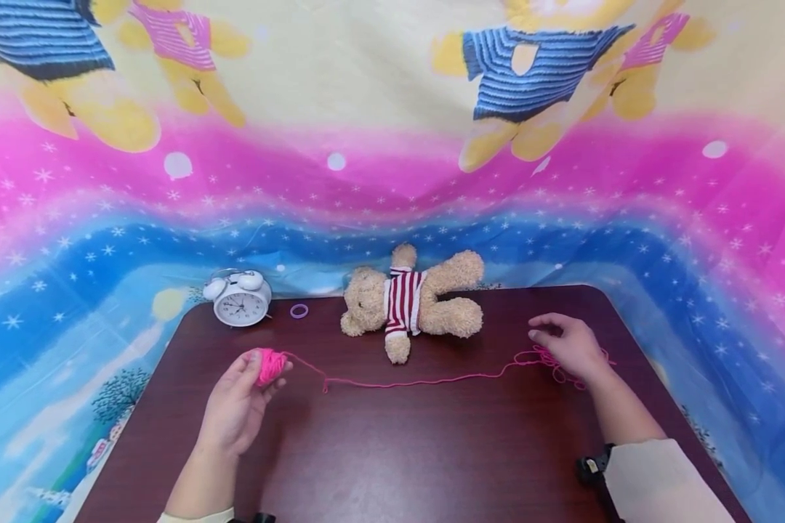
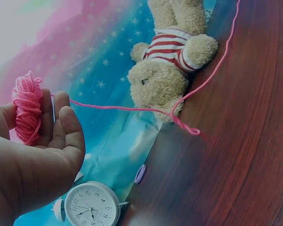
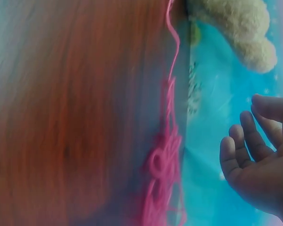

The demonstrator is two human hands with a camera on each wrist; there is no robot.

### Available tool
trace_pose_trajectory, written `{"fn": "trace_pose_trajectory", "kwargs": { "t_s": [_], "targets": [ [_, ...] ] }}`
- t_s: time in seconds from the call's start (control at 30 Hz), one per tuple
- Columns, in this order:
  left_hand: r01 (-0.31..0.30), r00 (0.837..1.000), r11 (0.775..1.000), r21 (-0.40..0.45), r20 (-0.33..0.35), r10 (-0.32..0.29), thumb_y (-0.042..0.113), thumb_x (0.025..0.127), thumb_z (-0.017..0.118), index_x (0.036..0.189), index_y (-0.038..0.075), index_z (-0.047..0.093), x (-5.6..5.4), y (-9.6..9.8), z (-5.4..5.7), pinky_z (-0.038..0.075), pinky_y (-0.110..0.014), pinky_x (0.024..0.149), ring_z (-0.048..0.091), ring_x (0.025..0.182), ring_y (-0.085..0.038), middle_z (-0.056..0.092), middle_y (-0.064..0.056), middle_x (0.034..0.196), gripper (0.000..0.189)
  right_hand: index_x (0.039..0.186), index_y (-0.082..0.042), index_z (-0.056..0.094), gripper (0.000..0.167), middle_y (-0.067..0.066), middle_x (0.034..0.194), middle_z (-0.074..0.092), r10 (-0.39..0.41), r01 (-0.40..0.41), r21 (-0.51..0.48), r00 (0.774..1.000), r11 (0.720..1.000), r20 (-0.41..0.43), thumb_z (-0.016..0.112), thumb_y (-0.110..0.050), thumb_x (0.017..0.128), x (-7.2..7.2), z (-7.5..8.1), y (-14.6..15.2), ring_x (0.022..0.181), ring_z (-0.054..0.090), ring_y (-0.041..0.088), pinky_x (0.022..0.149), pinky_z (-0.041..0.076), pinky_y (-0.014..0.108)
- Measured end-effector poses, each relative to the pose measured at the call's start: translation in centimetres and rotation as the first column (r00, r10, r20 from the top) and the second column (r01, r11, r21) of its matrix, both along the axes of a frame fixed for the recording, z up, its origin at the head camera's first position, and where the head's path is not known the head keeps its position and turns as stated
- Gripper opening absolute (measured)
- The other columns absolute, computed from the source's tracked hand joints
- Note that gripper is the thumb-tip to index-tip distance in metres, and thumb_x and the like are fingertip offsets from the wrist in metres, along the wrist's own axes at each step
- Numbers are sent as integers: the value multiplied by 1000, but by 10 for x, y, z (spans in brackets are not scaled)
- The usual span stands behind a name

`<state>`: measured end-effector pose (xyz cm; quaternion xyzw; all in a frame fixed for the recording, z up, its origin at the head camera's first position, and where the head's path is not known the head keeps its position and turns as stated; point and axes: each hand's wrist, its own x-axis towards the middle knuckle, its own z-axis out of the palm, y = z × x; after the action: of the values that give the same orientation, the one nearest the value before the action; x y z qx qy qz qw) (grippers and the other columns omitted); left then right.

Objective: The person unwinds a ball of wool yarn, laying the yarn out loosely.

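Note:
My left hand (image 1: 234,407) pinches a small wound bundle of pink yarn (image 1: 272,366) between thumb and fingers, above the left part of the table. From the bundle a single pink strand (image 1: 419,383) runs to the right, with a small kinked loop near the left end. It leads to a loose tangled heap of the same yarn (image 3: 162,174) at the table's right. Over that heap is my right hand (image 1: 572,349), its fingers loosely bent and nothing between them. In the right wrist view the hand (image 3: 262,157) appears apart from the yarn.
A teddy bear (image 1: 403,301) in a red-and-white striped shirt lies on its side at the back of the dark table (image 1: 392,450). A white alarm clock (image 1: 240,301) and a purple ring (image 1: 299,311) are at the back left. A printed cloth (image 1: 366,189) hangs behind.

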<state>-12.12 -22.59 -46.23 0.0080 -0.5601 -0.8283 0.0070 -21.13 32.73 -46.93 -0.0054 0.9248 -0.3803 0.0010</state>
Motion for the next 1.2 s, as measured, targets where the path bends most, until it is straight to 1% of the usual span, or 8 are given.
{"fn": "trace_pose_trajectory", "kwargs": {
  "t_s": [0.3,0.43,0.53,0.63,0.77,0.97,1.07,1.2],
  "targets": [
    [0,999,999,-48,45,2,33,110,51,127,7,53,-3,13,-2,56,-28,88,70,105,-12,70,2,108,31,123,-9,72,29,11,112,74,56,-61,-91,997,994,-60,73,-24,98,-2,11,-51,92,66,26,71,55,35],
    [7,998,997,-72,67,-2,33,110,50,128,6,51,-5,19,-4,56,-28,86,70,105,-13,71,2,108,32,120,-8,73,26,10,111,76,88,-100,-127,991,987,-97,75,-20,96,0,18,-73,94,69,25,76,56,38],
    [15,997,996,-85,80,-9,33,110,50,128,6,49,-7,24,-4,55,-28,84,70,104,-13,71,3,107,32,118,-9,74,25,9,116,75,114,-132,-157,986,979,-120,76,-17,95,2,21,-88,100,72,24,85,58,40],
    [16,996,997,-82,85,-9,33,110,52,127,7,49,-10,28,-4,54,-25,80,70,100,-12,71,3,105,31,116,-9,75,23,10,121,74,136,-161,-176,980,971,-144,77,-15,94,3,22,-100,102,73,24,88,59,40],
    [21,997,998,-59,77,-17,31,110,52,123,8,49,-12,35,-4,51,-22,76,66,96,-11,70,2,104,27,114,-9,76,22,9,119,73,161,-192,-195,973,962,-166,78,-14,92,6,23,-118,100,72,23,87,59,39],
    [47,998,998,-37,47,-46,26,110,52,121,6,47,-15,43,-4,46,-21,75,59,93,-12,63,-1,101,24,114,-5,76,24,8,113,74,209,-243,-209,963,947,-172,78,-14,92,8,23,-143,97,71,20,86,59,38],
    [58,998,998,-30,31,-57,25,110,53,119,4,46,-16,46,-4,46,-21,74,55,89,-12,57,-2,97,23,112,-6,77,22,6,109,74,233,-270,-218,956,938,-179,78,-13,92,8,20,-155,94,70,17,84,58,34],
    [68,998,997,-23,20,-67,24,110,53,117,4,47,-16,49,-3,48,-22,75,56,87,-14,53,-2,92,22,111,-6,77,20,4,105,73,260,-302,-250,947,920,-187,78,-11,91,9,17,-171,92,67,17,80,56,31]
  ]
}}
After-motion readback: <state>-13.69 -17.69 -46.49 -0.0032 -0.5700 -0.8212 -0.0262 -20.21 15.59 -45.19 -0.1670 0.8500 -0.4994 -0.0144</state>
